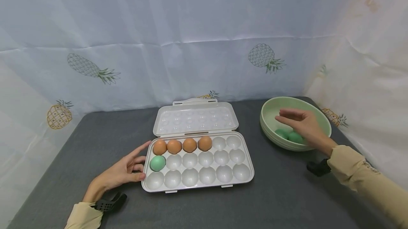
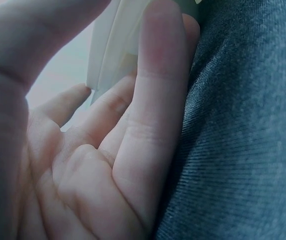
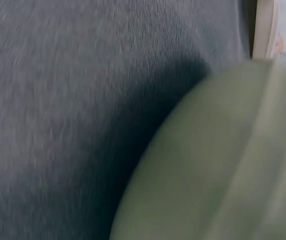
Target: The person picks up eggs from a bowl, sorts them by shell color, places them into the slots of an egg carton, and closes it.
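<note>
An egg tray lies on the table with its hinged lid folded back. Several brown eggs fill the left part of its back row, and one green egg sits at the left end of the middle row. Along the tray's left side my left hand rests with fingers and thumb spread against the edge. Above a pale green bowl, my right hand hovers with loosely extended fingers and nothing visible in them. Green eggs lie in the bowl below; the hand partly hides its inside.
The bowl, with layered rims, stands near the right edge of the dark cloth-covered table. A pale curtain with pineapple prints hangs behind and at both sides. A black strap is at my right wrist.
</note>
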A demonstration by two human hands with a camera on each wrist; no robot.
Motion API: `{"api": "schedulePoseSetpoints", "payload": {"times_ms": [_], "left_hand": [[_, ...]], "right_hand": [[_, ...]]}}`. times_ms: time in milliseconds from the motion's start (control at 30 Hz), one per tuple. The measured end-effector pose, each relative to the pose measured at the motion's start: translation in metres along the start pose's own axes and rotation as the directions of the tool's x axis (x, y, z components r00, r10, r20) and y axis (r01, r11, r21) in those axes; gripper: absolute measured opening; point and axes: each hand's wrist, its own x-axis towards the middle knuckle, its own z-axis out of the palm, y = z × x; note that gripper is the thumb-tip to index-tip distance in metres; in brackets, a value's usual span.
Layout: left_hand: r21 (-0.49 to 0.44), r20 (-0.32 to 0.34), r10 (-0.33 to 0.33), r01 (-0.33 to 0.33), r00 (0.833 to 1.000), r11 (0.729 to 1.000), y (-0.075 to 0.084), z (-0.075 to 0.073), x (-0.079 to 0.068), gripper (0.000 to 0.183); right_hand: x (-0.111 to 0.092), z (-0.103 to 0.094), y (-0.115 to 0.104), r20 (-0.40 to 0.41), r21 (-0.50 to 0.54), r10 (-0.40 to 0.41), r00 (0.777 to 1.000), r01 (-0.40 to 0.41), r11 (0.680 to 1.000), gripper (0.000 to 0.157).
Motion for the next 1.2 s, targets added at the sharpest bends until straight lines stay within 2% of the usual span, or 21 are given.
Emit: {"api": "schedulePoseSetpoints", "payload": {"times_ms": [167, 367, 733, 967, 1200], "left_hand": [[-0.002, 0.012, 0.021, -0.021, 1.000, 1.000, 0.000, 0.001, -0.001, 0.096], [0.002, 0.003, 0.009, -0.009, 1.000, 1.000, 0.000, 0.001, -0.002, 0.096], [0.033, -0.029, -0.015, 0.016, 0.999, 0.999, 0.004, 0.002, 0.000, 0.097], [0.026, -0.016, -0.001, 0.001, 1.000, 1.000, 0.003, 0.002, 0.001, 0.097], [0.002, 0.009, 0.015, -0.015, 1.000, 1.000, 0.000, 0.000, 0.001, 0.097]], "right_hand": [[-0.001, -0.011, 0.004, 0.065, -0.116, 0.029, 0.997, -0.021, 0.993, 0.055], [0.001, -0.010, 0.008, 0.143, -0.209, 0.049, 0.988, -0.018, 0.978, 0.050], [0.007, -0.009, 0.007, 0.237, -0.200, 0.061, 0.970, -0.012, 0.980, 0.051], [0.011, -0.012, 0.011, 0.343, -0.190, 0.039, 0.939, 0.029, 0.981, 0.045], [0.016, -0.012, 0.016, 0.458, -0.152, 0.010, 0.889, 0.067, 0.986, 0.046]]}}
